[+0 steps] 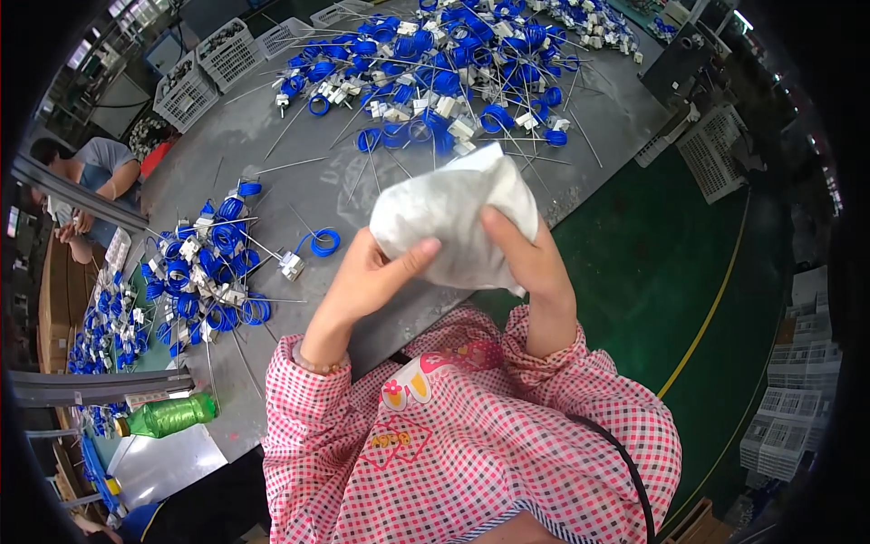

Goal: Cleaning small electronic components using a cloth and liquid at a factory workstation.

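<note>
Between both hands, above the near edge of the grey table (344,172), is a soft, crumpled white cloth (435,218). My left hand (372,276) grips its lower left side, thumb lying on top. From the right, my right hand (530,258) pinches the cloth with the thumb over its face; the other fingers are mostly hidden behind it. Whether anything is wrapped inside cannot be seen. One blue coiled wire with a white-and-metal part (292,265) lies on the table left of my left hand.
Blue wire coils with white parts and thin metal rods form a large heap (444,72) at the back and a smaller pile (213,263) at left. A green bottle (172,415) lies nearby. White crates (227,54) stand far left. Another person (100,172) works at left.
</note>
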A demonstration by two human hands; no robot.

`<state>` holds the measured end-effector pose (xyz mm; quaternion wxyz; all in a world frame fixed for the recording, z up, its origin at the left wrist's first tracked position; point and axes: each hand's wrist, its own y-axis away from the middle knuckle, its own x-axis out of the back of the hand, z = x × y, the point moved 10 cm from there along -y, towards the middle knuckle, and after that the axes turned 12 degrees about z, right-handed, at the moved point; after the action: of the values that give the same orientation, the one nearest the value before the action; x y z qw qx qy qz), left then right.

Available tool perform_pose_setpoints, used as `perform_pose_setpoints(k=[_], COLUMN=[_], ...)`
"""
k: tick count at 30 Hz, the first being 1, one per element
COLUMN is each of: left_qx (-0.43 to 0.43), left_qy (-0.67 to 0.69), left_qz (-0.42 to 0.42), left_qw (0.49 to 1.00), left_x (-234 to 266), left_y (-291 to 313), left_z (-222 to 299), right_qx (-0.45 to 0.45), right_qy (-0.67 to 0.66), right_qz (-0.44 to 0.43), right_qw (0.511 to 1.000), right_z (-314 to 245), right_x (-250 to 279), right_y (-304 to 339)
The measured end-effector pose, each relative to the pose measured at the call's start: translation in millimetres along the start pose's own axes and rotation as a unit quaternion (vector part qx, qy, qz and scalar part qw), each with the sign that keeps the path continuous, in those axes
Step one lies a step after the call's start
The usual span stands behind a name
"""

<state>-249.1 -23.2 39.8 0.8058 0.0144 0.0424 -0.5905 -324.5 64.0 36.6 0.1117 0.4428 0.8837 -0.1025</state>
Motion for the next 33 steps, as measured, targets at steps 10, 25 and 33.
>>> perform_pose_setpoints(k=[10, 25, 33], left_qx=[-0.257, -0.340, -0.264], left_qy=[-0.088, -0.207, -0.181], left_qz=[0.201, 0.214, 0.291], left_qw=[0.941, 0.892, 0.901], left_x=[28, 44, 62], left_y=[31, 58, 62], left_z=[41, 66, 55], right_qx=[0.156, 0.327, 0.250], right_qy=[-0.035, 0.240, 0.198], right_qz=[0.021, -0.145, -0.119], right_qw=[0.987, 0.902, 0.940], right_z=[-27, -66, -61], right_x=[-15, -63, -45], right_y=[2, 24, 18])
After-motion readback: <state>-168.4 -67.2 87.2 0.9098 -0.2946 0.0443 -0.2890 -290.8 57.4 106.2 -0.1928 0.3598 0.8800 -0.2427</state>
